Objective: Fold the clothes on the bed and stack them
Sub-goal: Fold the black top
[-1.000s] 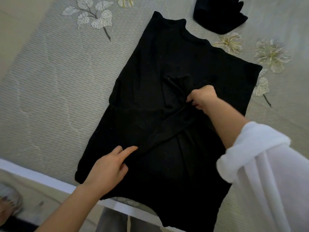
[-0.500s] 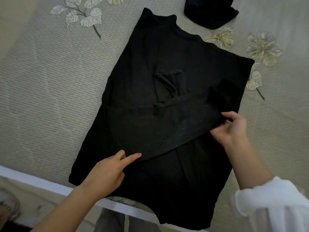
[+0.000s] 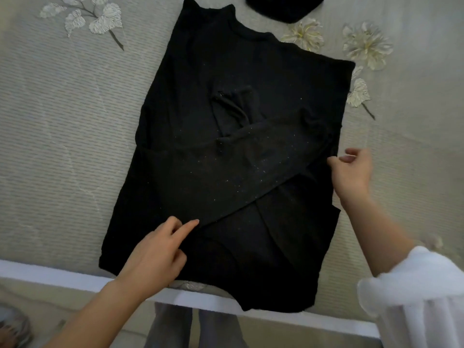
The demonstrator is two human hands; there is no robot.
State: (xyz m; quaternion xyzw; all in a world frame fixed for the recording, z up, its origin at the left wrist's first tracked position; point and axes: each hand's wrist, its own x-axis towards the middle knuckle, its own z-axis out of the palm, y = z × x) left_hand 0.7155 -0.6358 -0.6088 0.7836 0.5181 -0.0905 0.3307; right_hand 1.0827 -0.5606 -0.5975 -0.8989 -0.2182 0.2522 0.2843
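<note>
A black long-sleeved top point(image 3: 200, 79) lies flat on the bed, neck away from me and hem at the near edge. One sleeve point(image 3: 238, 179) is folded slantwise across its middle. My left hand point(image 3: 155, 257) rests on the lower left of the top, its index finger straight and pressing the sleeve's near edge. My right hand point(image 3: 351, 172) is at the top's right edge, where thumb and fingers pinch the sleeve at its fold. A second dark garment point(image 3: 283, 8), folded, lies beyond the neck at the frame's upper edge.
The bed cover point(image 3: 62, 121) is grey-green with pale embroidered leaves and flowers. The bed's white edge point(image 3: 50, 275) runs along the bottom, with floor and my legs below it. My white sleeve point(image 3: 414, 285) is rolled up at lower right.
My right hand has drawn the sleeve from the middle of the top out to its right edge, laying it flatter across the body. My left hand has stayed in place.
</note>
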